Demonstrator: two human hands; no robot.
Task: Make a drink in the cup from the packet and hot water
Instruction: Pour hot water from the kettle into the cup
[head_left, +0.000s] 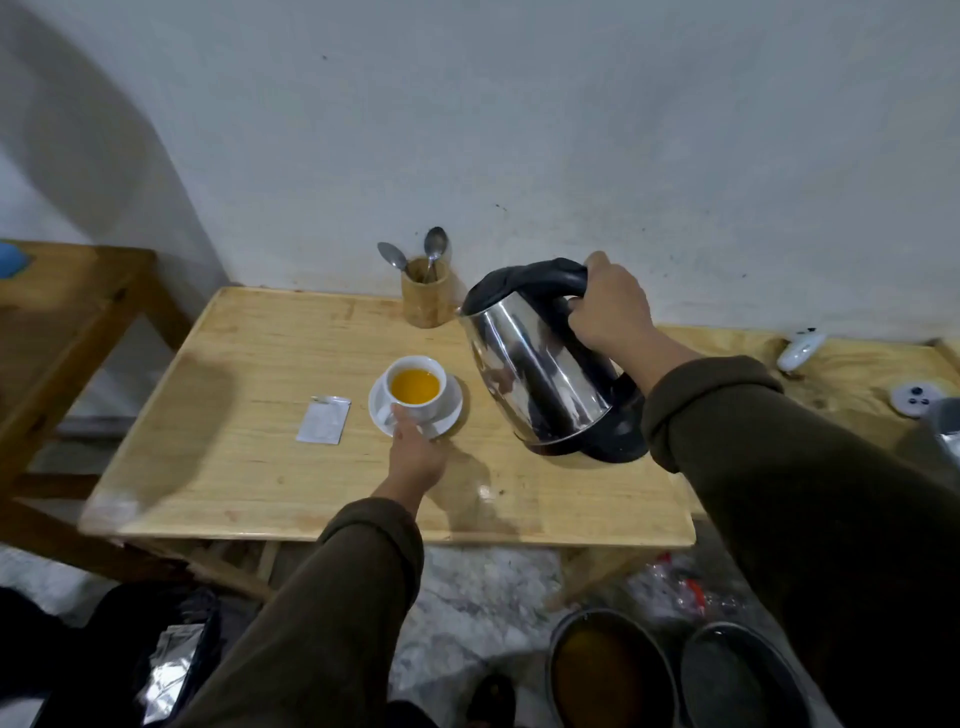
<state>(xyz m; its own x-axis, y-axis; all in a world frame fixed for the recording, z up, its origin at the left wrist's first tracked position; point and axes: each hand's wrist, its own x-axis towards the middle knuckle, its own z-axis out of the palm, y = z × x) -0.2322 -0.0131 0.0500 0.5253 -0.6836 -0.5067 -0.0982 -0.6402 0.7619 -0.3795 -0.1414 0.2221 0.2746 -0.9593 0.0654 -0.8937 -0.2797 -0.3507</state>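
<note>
now, right hand (610, 309) fingers clamped around kettle (540, 364) handle, left hand (415, 449) fingers pinching saucer (451, 410) under cup (415, 387)

Tilted kettle (540, 364) beside filled cup (415, 387)

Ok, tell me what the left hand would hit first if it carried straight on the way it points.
The left hand points away from the person and already touches the cup on its saucer, so it would push the cup first.

No text is legible; the packet (323, 420) shows only faint, unreadable marks.
</note>
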